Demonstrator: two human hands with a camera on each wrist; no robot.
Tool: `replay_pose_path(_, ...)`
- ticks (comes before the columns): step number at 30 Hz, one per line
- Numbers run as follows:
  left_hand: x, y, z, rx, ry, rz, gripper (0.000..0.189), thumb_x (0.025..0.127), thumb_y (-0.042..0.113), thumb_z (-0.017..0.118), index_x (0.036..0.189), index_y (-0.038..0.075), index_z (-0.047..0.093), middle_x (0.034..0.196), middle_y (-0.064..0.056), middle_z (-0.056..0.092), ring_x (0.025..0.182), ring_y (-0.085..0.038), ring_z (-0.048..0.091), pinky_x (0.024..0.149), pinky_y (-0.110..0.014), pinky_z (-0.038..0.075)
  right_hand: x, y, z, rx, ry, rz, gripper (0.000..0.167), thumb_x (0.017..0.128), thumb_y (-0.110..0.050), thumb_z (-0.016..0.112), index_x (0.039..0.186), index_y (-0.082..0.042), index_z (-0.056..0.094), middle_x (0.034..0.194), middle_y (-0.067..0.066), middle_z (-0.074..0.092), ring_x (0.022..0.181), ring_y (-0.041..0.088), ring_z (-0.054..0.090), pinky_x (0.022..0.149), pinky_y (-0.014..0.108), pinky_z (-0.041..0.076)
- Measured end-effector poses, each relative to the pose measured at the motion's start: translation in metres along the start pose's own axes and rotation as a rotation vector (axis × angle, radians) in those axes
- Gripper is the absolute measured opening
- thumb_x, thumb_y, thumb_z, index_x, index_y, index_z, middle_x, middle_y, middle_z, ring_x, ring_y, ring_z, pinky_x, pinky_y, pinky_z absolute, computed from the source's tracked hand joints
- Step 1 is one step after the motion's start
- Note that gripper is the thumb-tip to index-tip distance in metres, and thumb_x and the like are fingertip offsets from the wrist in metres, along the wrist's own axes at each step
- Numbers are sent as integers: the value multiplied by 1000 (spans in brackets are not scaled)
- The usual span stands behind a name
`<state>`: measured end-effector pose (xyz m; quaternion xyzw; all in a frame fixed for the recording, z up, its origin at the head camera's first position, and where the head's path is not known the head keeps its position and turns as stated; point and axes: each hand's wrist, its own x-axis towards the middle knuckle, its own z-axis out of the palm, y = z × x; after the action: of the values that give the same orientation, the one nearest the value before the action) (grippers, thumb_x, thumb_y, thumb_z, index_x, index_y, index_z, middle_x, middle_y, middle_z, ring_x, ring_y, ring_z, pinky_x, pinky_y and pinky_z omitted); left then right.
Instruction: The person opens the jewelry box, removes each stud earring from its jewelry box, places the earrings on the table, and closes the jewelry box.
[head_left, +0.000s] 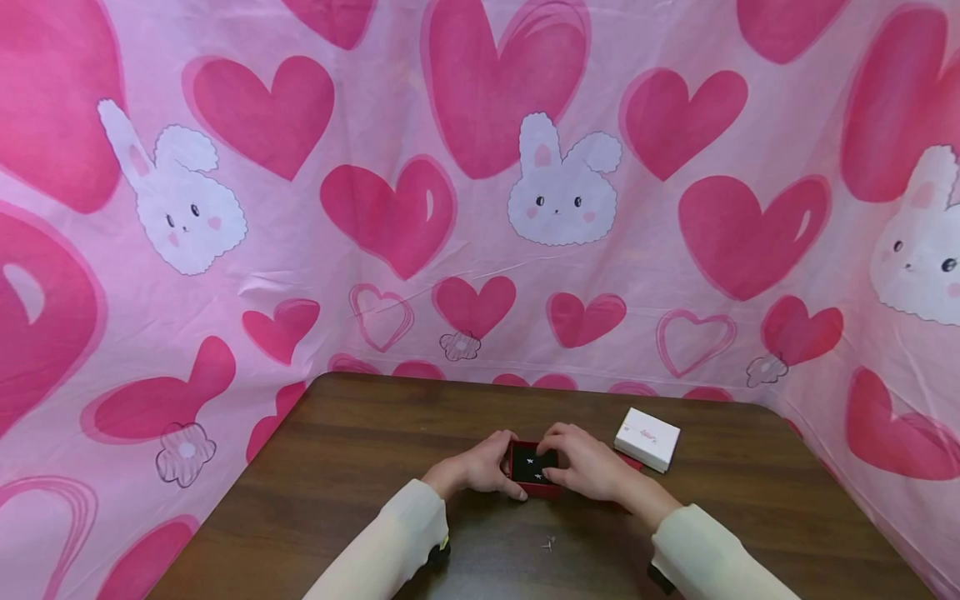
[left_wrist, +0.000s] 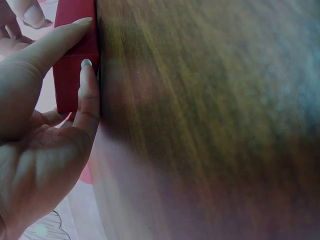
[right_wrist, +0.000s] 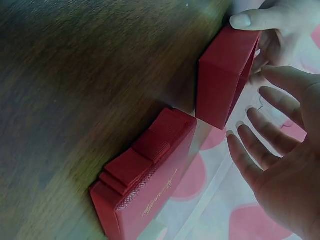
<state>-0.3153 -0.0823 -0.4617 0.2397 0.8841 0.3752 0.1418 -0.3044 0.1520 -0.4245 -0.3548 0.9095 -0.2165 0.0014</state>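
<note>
My left hand grips the left side of a small red jewelry box. Its thumb lies along the box's near side in the left wrist view. Inside the box is a black insert bearing small silvery pieces that look like stud earrings. Over the box's right part reaches my right hand, its fingers bent loosely at the insert. In the right wrist view those fingers are spread, with nothing visible between them. Whether a fingertip touches the insert is hard to tell.
A red lid with a ribbon bow and gold script lies right of the box, mostly under my right arm in the head view. Beyond it is a white box. Tiny metallic pieces lie on the brown table nearer me.
</note>
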Motion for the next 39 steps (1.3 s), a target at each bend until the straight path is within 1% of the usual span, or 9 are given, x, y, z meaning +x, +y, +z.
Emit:
replay_pose_path(3,0,0,0,2,0,-2,64,77,21,91,124,13,49,108,1,50,99,-16,51,93,-32,47,2,0,1,5,-1,-12,28,88,-19,79,114,-8,74,115,2,62,108,24,57,96,52,52)
replay_pose_path(9,0,-1,0,12,5,4,65,76,22,92,124,12,50,108,1,51,98,-15,51,90,-31,47,4,-2,3,33,-24,6,28,90,-18,77,116,-8,73,116,2,62,108,24,57,95,51,53)
replay_pose_path(16,1,-1,1,6,4,7,66,76,20,92,125,11,49,107,1,50,96,-15,51,87,-30,46,6,-5,6,53,-51,-2,29,90,-16,76,117,-4,71,115,6,63,107,32,60,94,54,53)
replay_pose_path(24,1,-2,2,15,9,17,67,76,20,92,125,10,49,106,1,49,95,-14,50,85,-28,45,7,-4,12,64,-64,0,28,92,-14,73,118,-4,70,115,12,64,106,34,60,95,58,50)
replay_pose_path(32,0,-1,1,-3,4,15,64,76,19,92,124,11,49,105,0,49,94,-15,50,82,-28,46,8,-3,16,56,-72,-1,25,94,-14,70,118,-6,70,113,12,64,103,31,61,94,56,51)
replay_pose_path(39,1,-1,1,0,5,13,64,76,18,91,124,11,49,105,0,50,94,-15,51,83,-28,47,9,-3,17,47,-72,1,25,95,-14,70,119,-5,70,112,11,65,102,30,61,94,56,51)
